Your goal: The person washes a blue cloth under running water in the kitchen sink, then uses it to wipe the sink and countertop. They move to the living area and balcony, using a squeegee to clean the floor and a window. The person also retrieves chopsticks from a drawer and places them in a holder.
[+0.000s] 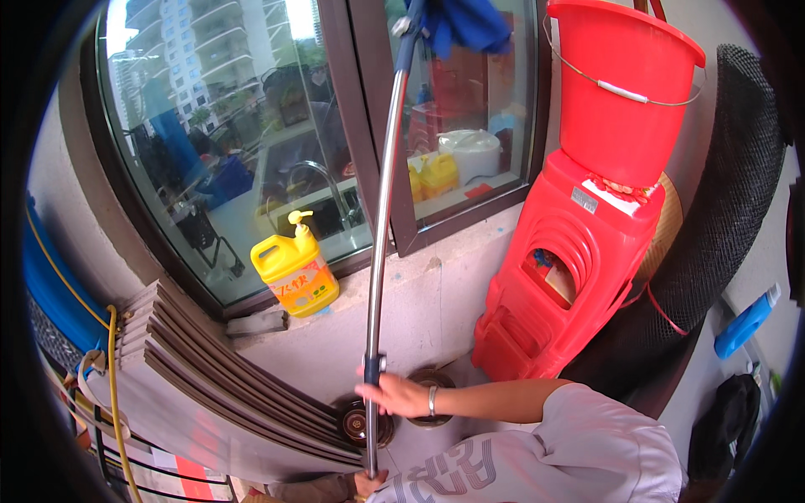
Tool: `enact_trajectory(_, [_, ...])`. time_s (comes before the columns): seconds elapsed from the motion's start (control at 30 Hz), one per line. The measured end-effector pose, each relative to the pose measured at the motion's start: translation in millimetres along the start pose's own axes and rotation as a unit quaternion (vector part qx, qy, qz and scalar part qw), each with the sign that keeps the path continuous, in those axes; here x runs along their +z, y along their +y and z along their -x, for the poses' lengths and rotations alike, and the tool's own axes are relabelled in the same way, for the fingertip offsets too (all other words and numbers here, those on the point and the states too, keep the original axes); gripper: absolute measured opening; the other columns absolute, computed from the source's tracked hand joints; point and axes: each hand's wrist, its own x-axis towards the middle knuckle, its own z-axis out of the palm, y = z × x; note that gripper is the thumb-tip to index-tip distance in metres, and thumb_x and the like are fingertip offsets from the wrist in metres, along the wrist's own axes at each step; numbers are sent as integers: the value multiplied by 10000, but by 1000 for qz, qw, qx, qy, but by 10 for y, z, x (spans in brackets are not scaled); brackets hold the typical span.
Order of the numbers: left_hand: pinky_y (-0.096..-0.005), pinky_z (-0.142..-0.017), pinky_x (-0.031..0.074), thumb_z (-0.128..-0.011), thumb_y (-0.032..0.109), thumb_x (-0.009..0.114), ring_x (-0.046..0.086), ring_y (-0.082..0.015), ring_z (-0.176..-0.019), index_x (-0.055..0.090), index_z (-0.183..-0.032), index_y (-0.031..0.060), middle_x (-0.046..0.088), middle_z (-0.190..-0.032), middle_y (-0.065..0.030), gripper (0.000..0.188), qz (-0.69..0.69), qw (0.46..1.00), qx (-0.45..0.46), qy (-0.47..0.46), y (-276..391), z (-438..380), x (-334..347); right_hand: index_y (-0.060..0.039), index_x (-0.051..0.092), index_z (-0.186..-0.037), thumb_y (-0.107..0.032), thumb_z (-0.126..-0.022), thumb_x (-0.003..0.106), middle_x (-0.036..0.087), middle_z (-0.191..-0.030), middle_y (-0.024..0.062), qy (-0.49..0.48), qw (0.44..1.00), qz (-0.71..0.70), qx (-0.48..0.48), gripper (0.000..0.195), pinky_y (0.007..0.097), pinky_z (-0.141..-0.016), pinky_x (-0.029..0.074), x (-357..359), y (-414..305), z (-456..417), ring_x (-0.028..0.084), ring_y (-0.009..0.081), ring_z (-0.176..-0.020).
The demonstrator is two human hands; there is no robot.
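Note:
A telescopic metal pole (382, 251) slants up across the window, with a blue cloth head (468, 25) at its upper end. Part of that head is cut off by the top of the picture. My right hand (399, 393), with a silver bracelet on the wrist, holds the pole loosely just below its dark locking collar (373, 370). Lower down, my left hand (370, 484) grips the pole's bottom end, partly hidden at the picture's lower edge. The cloth head is in front of the right window pane (434, 82); whether it touches the glass cannot be told.
On the sill stands a yellow pump bottle (302, 280). Stacked red plastic stools (509, 289) bear a red bucket (622, 94) to the right, beside a black mesh roll (736, 188). Long panels (188, 383) lean at left. Brown pots (355, 424) sit below the wall.

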Motion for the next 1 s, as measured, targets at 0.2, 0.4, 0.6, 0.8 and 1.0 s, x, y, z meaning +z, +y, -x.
enact_trajectory(0.2, [-309, -431, 370, -655, 252, 721, 429, -110, -456, 528, -514, 20, 458, -465, -16, 332, -75, 994, -75, -31, -252, 174, 247, -53, 328, -1270, -509, -880, 453, 576, -780, 79, -286, 932, 63, 212, 613, 266, -541, 479, 325, 469, 180, 562, 142, -618])
enact_trajectory(0.4, [-324, -447, 385, -649, 269, 722, 454, -139, -459, 541, -530, 13, 483, -477, -40, 335, -88, 994, -70, -19, -47, 42, 275, -43, 376, -1185, -267, -938, 440, 572, -761, 76, 29, 984, -168, -57, 339, 256, -506, 463, -424, 164, 174, 561, 130, -613])
enact_trajectory(0.6, [-338, -464, 400, -643, 287, 723, 478, -168, -462, 555, -547, 6, 508, -488, -63, 341, -98, 992, -74, -5, 124, 5, 266, -26, 405, -1011, -176, -950, 393, 558, -666, 95, 143, 968, -195, -69, 162, 263, -545, 476, -385, 86, -62, 571, 160, -574])
enact_trajectory(0.8, [-353, -480, 415, -636, 304, 724, 503, -197, -466, 568, -563, -1, 533, -500, -87, 350, -143, 982, -124, -6, -132, 205, 234, -22, 400, -981, -159, -950, 377, 563, -653, 105, 121, 976, -173, -53, 143, 280, -533, 484, -322, 312, 12, 584, 170, -579])
enact_trajectory(1.0, [-367, -497, 430, -630, 322, 725, 527, -226, -469, 581, -579, -8, 557, -512, -111, 363, -155, 974, -165, 1, -431, 370, 260, -26, 390, -1024, -143, -935, 392, 547, -599, 90, 207, 960, -118, -147, 147, 294, -447, 477, -1195, -223, -284, 572, 175, -485])
